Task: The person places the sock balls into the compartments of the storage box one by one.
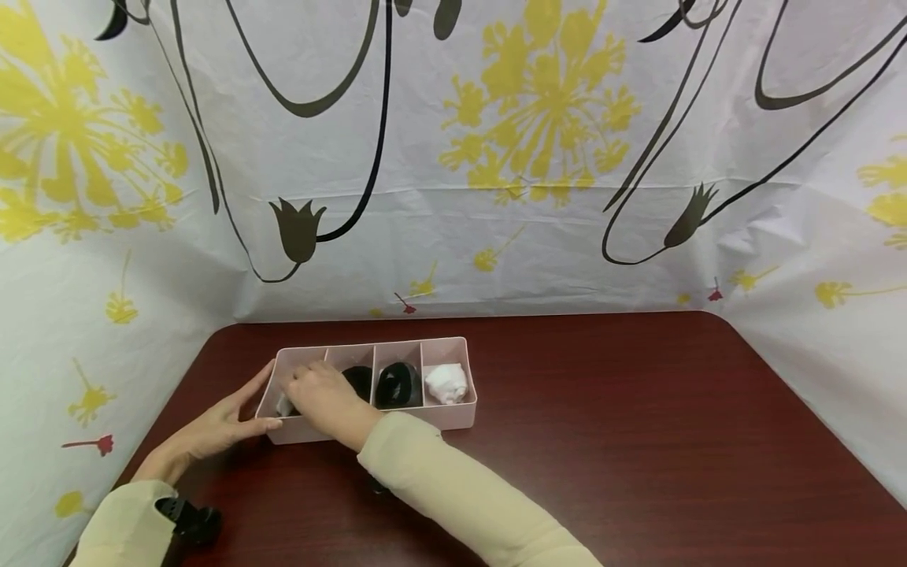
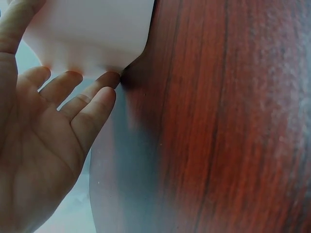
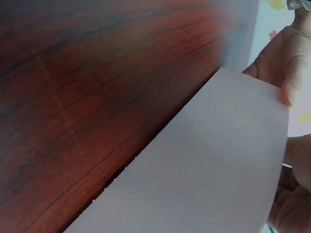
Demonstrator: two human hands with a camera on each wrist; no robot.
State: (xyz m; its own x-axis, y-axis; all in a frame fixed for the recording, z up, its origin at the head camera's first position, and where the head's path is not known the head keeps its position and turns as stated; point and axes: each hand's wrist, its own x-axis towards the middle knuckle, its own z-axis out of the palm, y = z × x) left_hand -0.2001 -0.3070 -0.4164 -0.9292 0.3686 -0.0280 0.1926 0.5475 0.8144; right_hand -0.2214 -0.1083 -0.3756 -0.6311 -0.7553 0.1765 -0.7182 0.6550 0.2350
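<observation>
A pale pink box [image 1: 372, 417] with a row of compartments lies on the table. At its left end my left hand [image 1: 212, 425] holds it, thumb at the front wall and fingers along the end wall. In the left wrist view the fingertips [image 2: 104, 97] touch that wall. My right hand [image 1: 322, 394] reaches into the leftmost compartment, over a light grey item [image 1: 285, 405]; its fingertips are hidden, and I cannot tell whether they grip it. A black bundle [image 1: 359, 381], a shiny black bundle [image 1: 398, 385] and a crumpled white bundle [image 1: 447, 383] fill the other compartments.
The dark red-brown table [image 1: 638, 441] has rounded back corners. A white flowered sheet [image 1: 453, 260] hangs behind and at both sides. On the left wrist sits a black device [image 1: 191, 520]; another dark object [image 1: 379, 487] shows beneath the right sleeve.
</observation>
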